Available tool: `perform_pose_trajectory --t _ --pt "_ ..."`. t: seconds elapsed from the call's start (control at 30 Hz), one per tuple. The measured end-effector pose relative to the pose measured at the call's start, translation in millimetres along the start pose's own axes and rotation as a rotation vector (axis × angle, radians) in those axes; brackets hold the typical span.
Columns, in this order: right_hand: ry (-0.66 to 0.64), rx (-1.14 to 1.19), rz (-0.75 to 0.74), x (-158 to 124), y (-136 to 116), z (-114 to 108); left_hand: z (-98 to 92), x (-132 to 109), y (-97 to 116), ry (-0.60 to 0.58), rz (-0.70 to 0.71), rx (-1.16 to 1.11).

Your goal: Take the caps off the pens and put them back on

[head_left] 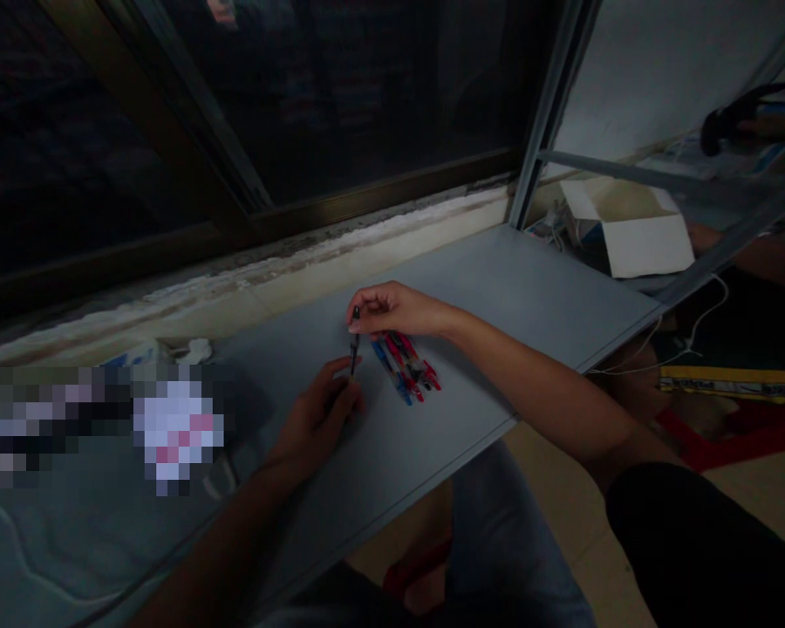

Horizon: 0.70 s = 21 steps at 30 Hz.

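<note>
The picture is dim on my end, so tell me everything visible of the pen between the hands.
The pen is slim and dark with a greyer middle, apparently plastic. It appears nearly upright in the picture, the right hand pinching its upper part, the left hand its lower end, left of the coloured pens. Its finer parts are too small to tell.

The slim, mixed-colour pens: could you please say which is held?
The slim black pen between the left hand and right hand; the other pens, including blue and red, lie bunched on the grey table.
</note>
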State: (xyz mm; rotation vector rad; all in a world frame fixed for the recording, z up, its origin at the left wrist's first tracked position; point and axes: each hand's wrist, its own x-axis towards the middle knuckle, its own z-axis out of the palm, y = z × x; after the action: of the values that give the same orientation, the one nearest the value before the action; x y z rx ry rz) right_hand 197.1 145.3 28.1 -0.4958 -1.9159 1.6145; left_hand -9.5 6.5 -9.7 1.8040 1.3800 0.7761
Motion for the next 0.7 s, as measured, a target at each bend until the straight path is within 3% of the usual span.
perform_pose_trajectory --t 0.1,0.27,0.37,0.5,0.63,0.7 --pt "-0.089 -0.037 0.018 -2 -3 1 1.8 -1 2 0.006 -0.011 0.012" --pt "-0.078 -0.319 0.115 -10 -13 -6 1.4 -2 6 0.045 -0.015 0.084" --pt "-0.143 -0.331 0.146 -13 -18 -13 -1.1 -2 7 0.089 -0.028 0.133" --pt "-0.123 -0.280 0.006 -13 -21 -15 -3.0 0 9 0.102 -0.043 0.160" --pt "-0.114 -0.480 0.145 -14 -21 -12 -2.0 1 12 0.083 -0.059 0.171" --pt "-0.067 -0.450 0.121 -14 -20 -12 -1.8 1 10 0.107 -0.055 0.169"
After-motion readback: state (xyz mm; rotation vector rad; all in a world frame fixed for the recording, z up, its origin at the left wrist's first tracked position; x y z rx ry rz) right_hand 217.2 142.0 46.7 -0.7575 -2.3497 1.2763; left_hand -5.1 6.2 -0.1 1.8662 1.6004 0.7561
